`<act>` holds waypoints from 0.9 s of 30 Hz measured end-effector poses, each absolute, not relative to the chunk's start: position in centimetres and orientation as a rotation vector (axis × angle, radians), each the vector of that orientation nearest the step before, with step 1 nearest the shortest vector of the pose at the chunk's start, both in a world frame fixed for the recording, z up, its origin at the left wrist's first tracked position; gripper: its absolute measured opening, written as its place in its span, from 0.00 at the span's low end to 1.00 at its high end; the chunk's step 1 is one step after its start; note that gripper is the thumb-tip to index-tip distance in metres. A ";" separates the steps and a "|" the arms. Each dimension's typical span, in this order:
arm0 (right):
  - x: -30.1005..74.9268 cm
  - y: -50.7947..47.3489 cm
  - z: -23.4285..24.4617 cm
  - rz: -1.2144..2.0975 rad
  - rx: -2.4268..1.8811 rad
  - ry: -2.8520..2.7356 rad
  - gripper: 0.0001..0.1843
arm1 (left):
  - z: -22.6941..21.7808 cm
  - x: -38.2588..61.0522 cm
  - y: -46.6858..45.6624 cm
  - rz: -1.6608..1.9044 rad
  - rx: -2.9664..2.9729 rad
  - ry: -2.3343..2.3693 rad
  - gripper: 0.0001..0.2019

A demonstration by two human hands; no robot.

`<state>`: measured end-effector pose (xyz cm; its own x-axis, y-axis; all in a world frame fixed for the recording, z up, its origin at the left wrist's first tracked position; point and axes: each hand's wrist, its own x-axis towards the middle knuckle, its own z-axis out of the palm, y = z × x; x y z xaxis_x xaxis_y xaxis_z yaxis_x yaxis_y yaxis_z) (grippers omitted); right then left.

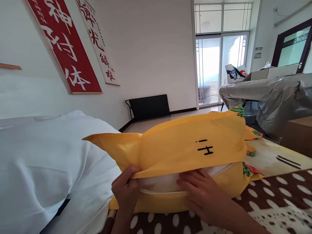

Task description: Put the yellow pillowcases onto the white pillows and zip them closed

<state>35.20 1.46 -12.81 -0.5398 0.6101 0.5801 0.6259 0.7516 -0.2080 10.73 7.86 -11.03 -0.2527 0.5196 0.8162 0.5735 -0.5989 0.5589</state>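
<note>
A yellow pillowcase (pixel 170 146) with black "Hi" lettering lies in front of me, its long opening facing my body. Inside the opening shows a white pillow (pixel 159 183). My left hand (pixel 126 187) is closed on the left end of the opening's upper edge, thumb on top. At the middle of the opening, my right hand (pixel 198 191) has its fingers bent over the white pillow and the case's lower edge; its fingertips are partly under the upper flap and slightly blurred. The case's left corner sticks out, limp and pointed.
A brown blanket (pixel 268 190) with white dots lies beneath. White bedding (pixel 48 162) is heaped at left. A cardboard box (pixel 298 135) and a plastic-covered table (pixel 263 91) stand at right. A folded black table (pixel 148 107) leans against the far wall.
</note>
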 end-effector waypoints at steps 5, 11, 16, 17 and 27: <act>33.8 4.2 -17.0 -0.005 -1.163 -2.321 0.28 | -10.0 10.2 6.4 -1.973 -2.090 -1.356 0.07; 33.9 4.7 -11.4 0.144 -1.310 -2.466 0.23 | -9.4 8.6 7.4 -0.982 -2.539 -1.799 0.10; 30.0 3.0 -10.1 0.186 -1.307 -2.590 0.17 | -10.4 8.4 7.9 -0.995 -2.568 -1.798 0.08; 29.1 2.9 -11.0 0.167 -1.284 -2.561 0.17 | -10.6 8.5 8.1 -1.046 -2.583 -1.771 0.07; 36.2 4.3 -10.5 0.884 -1.062 -2.385 0.28 | -12.3 8.2 10.0 -1.558 -2.109 -1.848 0.11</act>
<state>36.22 4.31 -10.49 -0.6409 0.7627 0.0868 0.5218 0.5158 -0.6795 8.18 10.02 -12.29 -0.1342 0.7889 0.5997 0.7247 -0.3346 0.6024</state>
